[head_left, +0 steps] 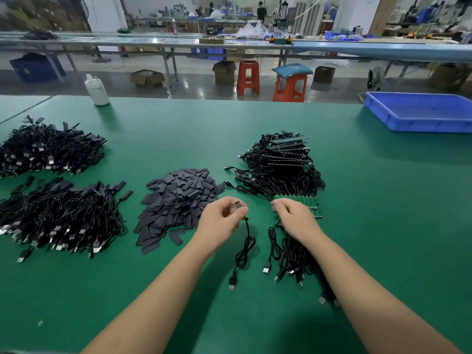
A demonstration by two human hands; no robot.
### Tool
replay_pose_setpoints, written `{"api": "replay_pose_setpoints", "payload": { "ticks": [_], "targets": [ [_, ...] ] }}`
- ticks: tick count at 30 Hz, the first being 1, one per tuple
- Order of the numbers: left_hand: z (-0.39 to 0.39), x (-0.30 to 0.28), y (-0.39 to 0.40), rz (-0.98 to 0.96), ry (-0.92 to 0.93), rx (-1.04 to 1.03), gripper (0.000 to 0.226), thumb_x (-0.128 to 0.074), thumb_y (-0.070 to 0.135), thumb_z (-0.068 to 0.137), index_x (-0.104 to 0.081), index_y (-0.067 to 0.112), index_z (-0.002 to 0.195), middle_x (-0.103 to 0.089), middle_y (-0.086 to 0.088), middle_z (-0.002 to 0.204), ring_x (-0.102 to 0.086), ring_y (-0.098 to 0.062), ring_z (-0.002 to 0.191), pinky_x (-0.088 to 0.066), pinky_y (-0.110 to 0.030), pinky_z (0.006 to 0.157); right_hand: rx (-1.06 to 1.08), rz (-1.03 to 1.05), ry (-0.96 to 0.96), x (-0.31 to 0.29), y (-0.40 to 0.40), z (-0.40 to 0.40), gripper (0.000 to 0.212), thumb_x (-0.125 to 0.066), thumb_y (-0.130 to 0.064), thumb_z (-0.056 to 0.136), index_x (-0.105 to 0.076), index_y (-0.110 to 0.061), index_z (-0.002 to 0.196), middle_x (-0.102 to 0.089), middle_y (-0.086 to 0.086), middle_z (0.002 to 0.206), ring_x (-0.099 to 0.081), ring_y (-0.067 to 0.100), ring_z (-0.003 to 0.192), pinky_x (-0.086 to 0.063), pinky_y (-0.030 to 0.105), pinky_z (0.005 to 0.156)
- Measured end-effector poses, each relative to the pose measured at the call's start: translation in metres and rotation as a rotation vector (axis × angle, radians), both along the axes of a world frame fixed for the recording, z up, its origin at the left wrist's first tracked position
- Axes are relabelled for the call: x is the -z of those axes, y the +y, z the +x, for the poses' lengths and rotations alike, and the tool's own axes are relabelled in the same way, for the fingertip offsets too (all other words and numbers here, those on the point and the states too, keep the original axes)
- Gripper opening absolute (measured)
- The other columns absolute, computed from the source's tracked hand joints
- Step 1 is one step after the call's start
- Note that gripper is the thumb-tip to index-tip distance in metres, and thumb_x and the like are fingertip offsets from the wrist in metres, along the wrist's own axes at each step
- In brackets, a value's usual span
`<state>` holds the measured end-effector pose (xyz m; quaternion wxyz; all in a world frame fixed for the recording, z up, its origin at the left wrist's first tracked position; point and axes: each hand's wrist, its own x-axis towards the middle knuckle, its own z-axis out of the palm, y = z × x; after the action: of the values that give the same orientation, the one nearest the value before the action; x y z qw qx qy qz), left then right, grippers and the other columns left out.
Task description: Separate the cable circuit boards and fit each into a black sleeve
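Observation:
My left hand (pixel 221 218) pinches a small circuit board (pixel 237 204) at its tip, and its black USB cable (pixel 244 249) hangs down onto the green table. My right hand (pixel 293 215) lies over a green panel of joined boards (pixel 307 203), fingers curled at the panel's left edge. A heap of flat black sleeves (pixel 176 200) sits just left of my left hand. Behind the panel lies a stack of cabled board panels (pixel 281 162). Cables from the near panel (pixel 291 259) trail under my right forearm.
Two piles of sleeved cables lie at the left, one far (pixel 48 149) and one near (pixel 61 215). A blue tray (pixel 421 111) stands at the far right, a white bottle (pixel 97 89) at the table's back edge. Orange stools stand beyond the table.

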<state>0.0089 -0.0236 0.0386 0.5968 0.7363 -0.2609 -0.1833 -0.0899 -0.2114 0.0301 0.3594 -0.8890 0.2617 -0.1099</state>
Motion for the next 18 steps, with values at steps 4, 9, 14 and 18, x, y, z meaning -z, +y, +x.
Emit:
{"api": "replay_pose_setpoints", "payload": {
  "ticks": [4, 9, 14, 18],
  "targets": [
    [0.000, -0.006, 0.000, -0.160, 0.203, -0.053, 0.010, -0.069, 0.012, 0.091, -0.068, 0.007, 0.083, -0.071, -0.007, 0.073, -0.060, -0.015, 0.055, -0.048, -0.026, 0.052, -0.190, 0.704, -0.069, -0.001, 0.041, 0.009, 0.037, -0.041, -0.049, 0.103, -0.066, -0.023, 0.109, -0.075, -0.001, 0.081, -0.072, 0.014, 0.078, -0.055, 0.032, 0.084],
    [0.014, 0.012, 0.022, 0.070, 0.124, -0.069, 0.030, -0.069, 0.032, 0.091, -0.066, 0.007, 0.074, -0.045, 0.001, 0.059, -0.036, -0.015, 0.059, -0.027, -0.029, 0.058, -0.151, 0.562, -0.108, 0.008, 0.065, 0.018, 0.020, -0.059, -0.028, 0.099, -0.074, -0.015, 0.105, -0.051, -0.020, 0.046, -0.044, -0.005, 0.041, -0.034, 0.009, 0.047],
    [0.045, 0.037, 0.070, 0.637, -0.451, -0.083, 0.016, -0.059, 0.022, 0.097, -0.072, 0.030, 0.103, -0.065, 0.013, 0.096, -0.062, -0.007, 0.080, -0.049, -0.022, 0.071, -0.136, 0.356, 0.034, 0.012, 0.072, 0.017, 0.021, -0.058, -0.031, 0.099, -0.076, -0.022, 0.097, -0.050, -0.018, 0.044, -0.033, -0.001, 0.037, -0.026, 0.012, 0.040],
    [0.072, 0.059, 0.114, 0.912, -0.533, -0.006, 0.038, -0.053, 0.007, 0.095, -0.065, 0.032, 0.121, -0.052, 0.008, 0.108, -0.059, -0.018, 0.098, -0.052, -0.035, 0.084, -0.172, 0.317, 0.122, 0.015, 0.077, 0.014, 0.025, -0.056, -0.030, 0.100, -0.077, -0.017, 0.098, -0.063, -0.020, 0.055, -0.035, -0.001, 0.034, -0.029, 0.011, 0.039]
  ]
}}
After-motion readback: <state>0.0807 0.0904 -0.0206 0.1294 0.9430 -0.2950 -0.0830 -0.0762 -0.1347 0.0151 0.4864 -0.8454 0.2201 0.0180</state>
